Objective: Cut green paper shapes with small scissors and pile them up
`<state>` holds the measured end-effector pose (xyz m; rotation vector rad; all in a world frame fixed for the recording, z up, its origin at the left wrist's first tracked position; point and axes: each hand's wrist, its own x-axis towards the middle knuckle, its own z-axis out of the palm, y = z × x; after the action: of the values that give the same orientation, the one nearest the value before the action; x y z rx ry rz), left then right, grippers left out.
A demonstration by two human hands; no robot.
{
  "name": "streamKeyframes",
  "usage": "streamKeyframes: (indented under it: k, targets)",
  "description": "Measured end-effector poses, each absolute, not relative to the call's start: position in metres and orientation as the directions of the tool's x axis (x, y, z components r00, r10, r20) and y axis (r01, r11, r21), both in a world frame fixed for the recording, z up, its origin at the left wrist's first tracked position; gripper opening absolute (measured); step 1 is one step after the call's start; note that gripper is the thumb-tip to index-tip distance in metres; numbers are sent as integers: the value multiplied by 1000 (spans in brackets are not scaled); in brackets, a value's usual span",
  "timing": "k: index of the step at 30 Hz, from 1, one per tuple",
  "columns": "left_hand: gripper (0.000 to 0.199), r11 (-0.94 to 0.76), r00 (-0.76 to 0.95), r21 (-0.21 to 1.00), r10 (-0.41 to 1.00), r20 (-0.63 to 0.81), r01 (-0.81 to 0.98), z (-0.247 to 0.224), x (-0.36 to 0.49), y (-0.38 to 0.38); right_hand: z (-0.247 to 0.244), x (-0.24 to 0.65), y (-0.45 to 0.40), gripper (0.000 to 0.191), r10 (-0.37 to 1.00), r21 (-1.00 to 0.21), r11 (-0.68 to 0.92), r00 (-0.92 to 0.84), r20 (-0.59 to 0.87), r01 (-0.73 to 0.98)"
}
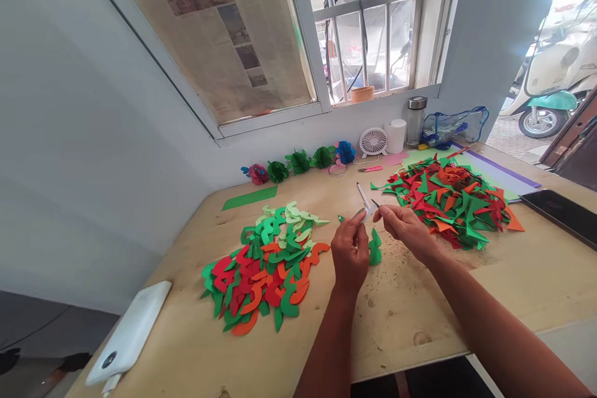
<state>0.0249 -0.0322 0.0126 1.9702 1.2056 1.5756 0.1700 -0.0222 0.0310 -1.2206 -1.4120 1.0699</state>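
Observation:
My left hand (pixel 351 249) is closed, its fingertips pinching a small whitish piece (pixel 369 211) whose kind I cannot make out. Close beside it, my right hand (pixel 405 229) grips a thin, dark-pointed tool (pixel 375 203), mostly hidden by the fingers. The dark point is by the whitish piece; whether they touch is unclear. Just beyond the fingertips lies a slim white pen-like stick (pixel 362 193). A green cut piece (pixel 375 247) rests on the table between the hands. Small brown crumbs (pixel 387 283) are scattered beneath my right hand.
Left stands a heap of curved green, red and orange cut pieces (pixel 261 273); right, a pile of pointed scraps (pixel 452 199). A phone (pixel 564 214) lies far right, a white device (pixel 133 329) far left. Paper flowers (pixel 298 162), a fan (pixel 373 142) and a glass bottle (pixel 415 123) line the wall.

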Motion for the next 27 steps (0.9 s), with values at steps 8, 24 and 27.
streamKeyframes:
  k: [8, 24, 27]
  targets:
    - [28, -589, -30, 718, 765, 644, 371, 13, 23, -32, 29, 171, -21, 42, 977, -945, 214, -57, 206, 247]
    - [26, -608, 29, 731, 775, 632, 312, 13, 26, -32, 30, 170, -23, 39, 965, -915, 261, -86, 247, 307]
    - [25, -603, 33, 738, 781, 624, 302, 13, 26, -33, 31, 170, -23, 39, 964, -912, 267, -89, 252, 311]
